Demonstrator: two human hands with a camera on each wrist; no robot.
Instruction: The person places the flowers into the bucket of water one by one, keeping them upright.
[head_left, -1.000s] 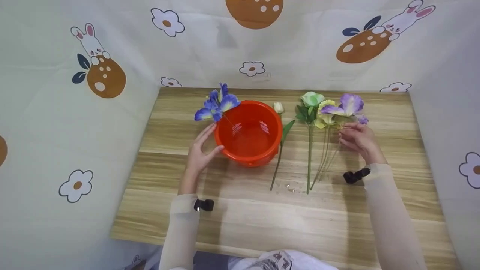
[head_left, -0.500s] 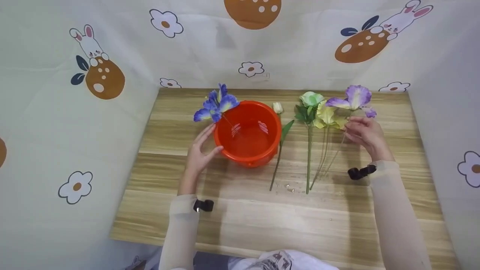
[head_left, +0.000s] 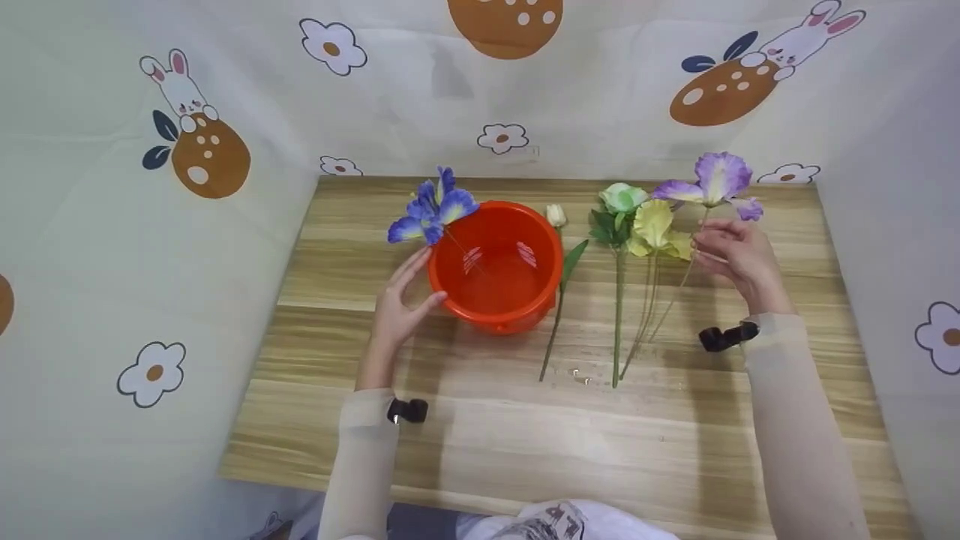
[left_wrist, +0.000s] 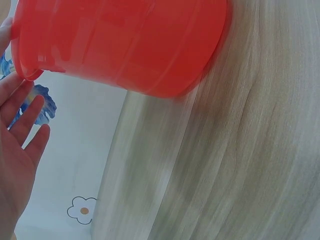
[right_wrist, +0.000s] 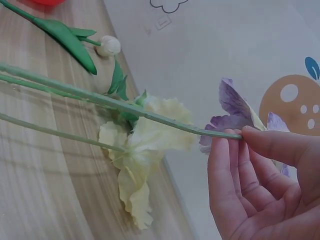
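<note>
On the wood-grain table (head_left: pixel 540 442), a glare whitens the near middle, where small shiny spots (head_left: pixel 581 376) lie by the stem ends. Pale walls (head_left: pixel 405 90) printed with rabbits, brown spotted shapes and outlined blossoms rise behind and at both sides. A red bucket (head_left: pixel 466 313) stands left of centre, a blue flower (head_left: pixel 431 210) leaning over its rim. The left hand (head_left: pixel 399 309), fingers extended, rests against that rim. Right of the bucket lie white (head_left: pixel 555 216), green (head_left: pixel 622 198) and yellow (head_left: pixel 654 225) flowers. Beside the yellow one, the right hand (head_left: pixel 739 255) pinches the purple flower (head_left: pixel 724 180) by its stem, bloom raised near the far edge.
</note>
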